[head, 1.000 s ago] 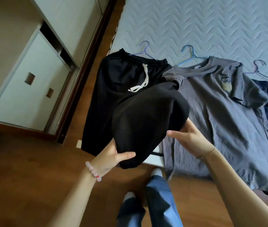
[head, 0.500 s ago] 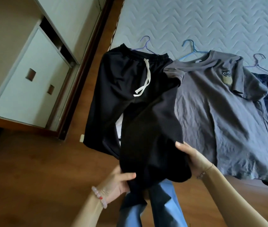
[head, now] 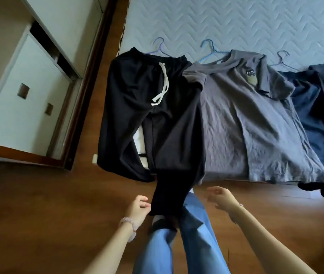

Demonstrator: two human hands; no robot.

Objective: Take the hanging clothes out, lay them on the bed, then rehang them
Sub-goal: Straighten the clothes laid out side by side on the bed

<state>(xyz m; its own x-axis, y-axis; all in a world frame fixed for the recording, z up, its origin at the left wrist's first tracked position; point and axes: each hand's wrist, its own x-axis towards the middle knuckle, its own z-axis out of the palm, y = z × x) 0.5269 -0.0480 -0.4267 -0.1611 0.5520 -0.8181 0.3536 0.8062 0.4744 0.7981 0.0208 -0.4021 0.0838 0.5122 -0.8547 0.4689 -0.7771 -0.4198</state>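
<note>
The black trousers (head: 151, 115) now lie spread out, waistband and drawstring flat on the bed (head: 236, 22) and both legs trailing over its edge toward the floor (head: 38, 204). Half a second ago both hands were holding the bunched leg up; that leg now hangs straight down in front of the person's jeans. The right hand (head: 220, 198) has let go and hovers to the right of the trousers' hanging leg, fingers relaxed and holding nothing. The left hand (head: 139, 206) sits just beside that leg's left edge with fingers loosely curled; I cannot tell whether it pinches the cloth or only brushes it. Right of the trousers lie a grey T-shirt (head: 256, 119) and darker shirts (head: 315, 115). A hanger hook (head: 158, 47) pokes out above the trousers' waistband. The laying-out step looks finished for this garment; rehanging is not yet begun.
</note>
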